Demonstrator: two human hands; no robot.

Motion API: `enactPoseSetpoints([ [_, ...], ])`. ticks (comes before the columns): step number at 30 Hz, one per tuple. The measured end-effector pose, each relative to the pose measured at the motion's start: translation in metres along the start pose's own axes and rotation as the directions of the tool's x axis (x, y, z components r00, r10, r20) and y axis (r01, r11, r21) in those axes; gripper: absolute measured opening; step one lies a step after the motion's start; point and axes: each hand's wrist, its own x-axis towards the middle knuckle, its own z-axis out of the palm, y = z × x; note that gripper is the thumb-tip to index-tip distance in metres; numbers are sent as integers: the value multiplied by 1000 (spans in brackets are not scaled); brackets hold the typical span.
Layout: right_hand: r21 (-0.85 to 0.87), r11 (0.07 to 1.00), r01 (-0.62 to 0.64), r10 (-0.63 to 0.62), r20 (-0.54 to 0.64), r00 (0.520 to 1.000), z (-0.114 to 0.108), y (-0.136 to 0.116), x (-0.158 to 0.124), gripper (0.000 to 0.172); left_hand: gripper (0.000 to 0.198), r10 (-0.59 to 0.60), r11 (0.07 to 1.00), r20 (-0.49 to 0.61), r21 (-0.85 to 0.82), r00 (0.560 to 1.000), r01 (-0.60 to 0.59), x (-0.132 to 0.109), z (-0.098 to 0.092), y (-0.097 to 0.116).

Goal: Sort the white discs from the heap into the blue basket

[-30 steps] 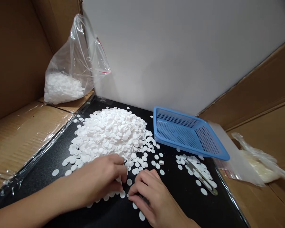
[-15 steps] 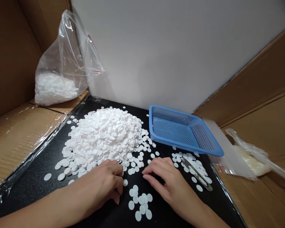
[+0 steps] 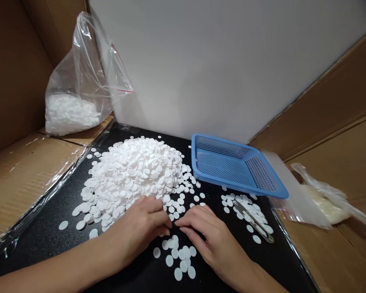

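A large heap of small white round discs [image 3: 137, 171] lies on the black tabletop. My left hand [image 3: 146, 224] is at the heap's near edge, its fingers curled in and its fingertips turned down among loose discs. Close to its right, my right hand [image 3: 209, 236] has thumb and forefinger brought near together, tips pointing left; the two hands almost meet. Whatever either hand pinches is hidden or too small to see. Just in front of the fingertips is a small cluster of loose discs [image 3: 182, 254], some overlapping.
A blue perforated basket [image 3: 240, 189] stands at the back right. Metal tweezers [image 3: 253, 221] rest on a smaller pile of discs [image 3: 232, 200]. A clear bag [image 3: 73, 114] of discs sits at left on cardboard; another plastic bag [image 3: 326, 203] lies at right.
My left hand has moved right and slightly away from me, and my right hand a little left, so their fingertips are closer. A disc now shows left of the small cluster.
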Motion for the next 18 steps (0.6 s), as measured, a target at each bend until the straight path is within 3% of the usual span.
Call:
enactPoseSetpoints([
  [4,159,987,31,-42,63,997,11,-4,-1,34,18,-120,986,-138,-131,983,102,-4,-33,-6],
  [8,148,989,27,-44,115,992,16,-9,-2,16,15,-187,976,-170,-140,967,165,-5,-57,-9],
  [11,71,997,29,-38,120,992,17,-11,-3,12,15,-205,973,-80,-122,976,194,-4,-58,-9],
  [18,-61,990,130,-129,6,992,34,-18,-6,13,19,-166,978,217,-87,962,188,-7,-41,-4],
])
